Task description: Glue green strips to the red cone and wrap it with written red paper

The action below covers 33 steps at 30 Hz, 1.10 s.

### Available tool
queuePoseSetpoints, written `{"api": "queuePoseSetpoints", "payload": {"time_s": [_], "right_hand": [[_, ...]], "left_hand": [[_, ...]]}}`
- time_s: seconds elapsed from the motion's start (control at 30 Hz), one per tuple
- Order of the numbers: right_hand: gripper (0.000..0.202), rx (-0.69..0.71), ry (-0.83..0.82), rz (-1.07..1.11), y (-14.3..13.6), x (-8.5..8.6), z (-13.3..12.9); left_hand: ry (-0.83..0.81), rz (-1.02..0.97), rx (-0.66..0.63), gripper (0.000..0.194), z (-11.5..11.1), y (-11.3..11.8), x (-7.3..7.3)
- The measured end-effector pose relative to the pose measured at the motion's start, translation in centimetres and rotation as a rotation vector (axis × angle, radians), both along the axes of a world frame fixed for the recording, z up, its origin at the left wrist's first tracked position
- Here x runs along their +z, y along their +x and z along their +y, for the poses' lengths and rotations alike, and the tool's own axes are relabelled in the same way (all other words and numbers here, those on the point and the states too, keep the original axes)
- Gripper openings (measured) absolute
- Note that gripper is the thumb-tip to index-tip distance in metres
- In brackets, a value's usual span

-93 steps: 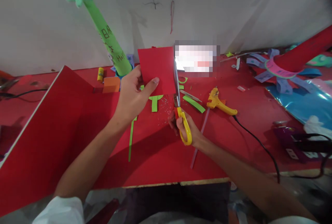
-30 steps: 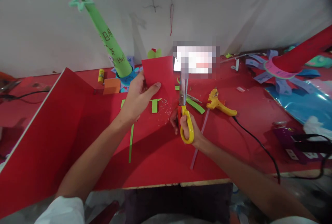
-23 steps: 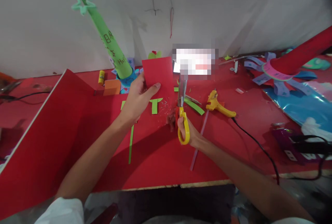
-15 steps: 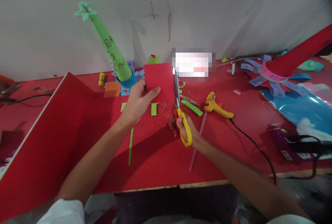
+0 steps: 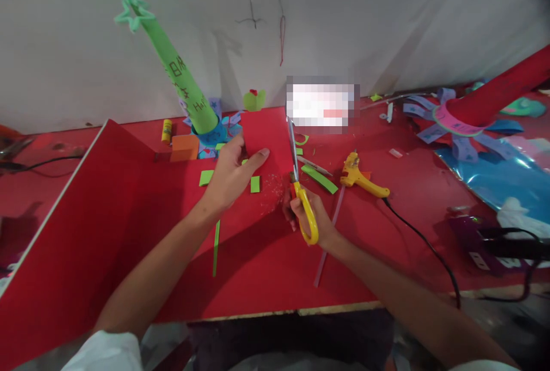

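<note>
My left hand (image 5: 235, 167) pinches a piece of red paper (image 5: 268, 133) by its left side, thumb on the front. My right hand (image 5: 315, 216) grips yellow-handled scissors (image 5: 310, 222), blades pointing away from me along the paper's right edge. The blades look nearly closed. Below the paper, small green paper pieces (image 5: 255, 184) and tiny scraps lie on the red table. A longer green strip (image 5: 319, 179) and a white pen (image 5: 315, 165) rest just right of the scissors.
A yellow glue gun (image 5: 363, 178) with a black cord lies to the right. A green paper cone (image 5: 180, 75) stands at the back left, near a glue stick (image 5: 167, 131). A large red board (image 5: 81, 233) leans up at left. A blue plastic sheet (image 5: 481, 182) is at right.
The scissor blades have drawn closer together along the paper's right edge. Both hands keep their holds, and the view has shifted slightly.
</note>
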State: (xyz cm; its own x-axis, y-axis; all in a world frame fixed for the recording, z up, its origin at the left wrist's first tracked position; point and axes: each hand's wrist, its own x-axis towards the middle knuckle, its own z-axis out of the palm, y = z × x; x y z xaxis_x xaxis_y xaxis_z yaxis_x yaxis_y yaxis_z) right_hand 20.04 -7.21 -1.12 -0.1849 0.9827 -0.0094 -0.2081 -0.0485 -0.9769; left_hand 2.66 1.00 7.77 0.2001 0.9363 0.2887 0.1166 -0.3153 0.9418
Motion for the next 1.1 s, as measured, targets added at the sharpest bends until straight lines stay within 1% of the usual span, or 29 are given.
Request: {"api": "queuePoseSetpoints", "payload": {"time_s": [0.1, 0.23, 0.37, 0.5, 0.67, 0.8, 0.9, 1.1], "right_hand": [[0.055, -0.012, -0.056, -0.027, -0.1, 0.4, 0.0], [0.056, -0.021, -0.096, -0.039, -0.1, 0.5, -0.1], [0.058, -0.028, -0.03, 0.017, -0.2, -0.2, 0.0], [0.062, -0.03, 0.018, -0.015, -0.5, -1.0, 0.3], [0.061, 0.075, 0.044, -0.02, -0.3, -0.7, 0.0], [0.062, 0.087, 0.022, -0.013, 0.0, -0.4, -0.3], [0.06, 0.067, -0.002, -0.024, 0.1, -0.2, -0.3], [0.057, 0.034, -0.117, -0.018, 0.0, 0.1, -0.3]], "left_hand": [[-0.06, -0.042, 0.002, 0.028, 0.0, 0.0, 0.1], [-0.04, -0.034, 0.01, 0.025, -0.1, 0.1, 0.2], [-0.04, -0.051, 0.011, 0.023, -0.2, 0.2, 0.2], [-0.013, -0.072, 0.019, 0.028, -0.1, 0.1, 0.6], [0.033, -0.054, 0.053, 0.03, 0.1, -0.2, 1.2], [0.057, -0.027, 0.071, 0.031, 0.2, -0.3, 1.2], [0.065, -0.011, 0.067, 0.029, 0.2, -0.3, 1.0], [0.06, -0.013, 0.082, 0.025, 0.1, -0.1, 0.9]]}}
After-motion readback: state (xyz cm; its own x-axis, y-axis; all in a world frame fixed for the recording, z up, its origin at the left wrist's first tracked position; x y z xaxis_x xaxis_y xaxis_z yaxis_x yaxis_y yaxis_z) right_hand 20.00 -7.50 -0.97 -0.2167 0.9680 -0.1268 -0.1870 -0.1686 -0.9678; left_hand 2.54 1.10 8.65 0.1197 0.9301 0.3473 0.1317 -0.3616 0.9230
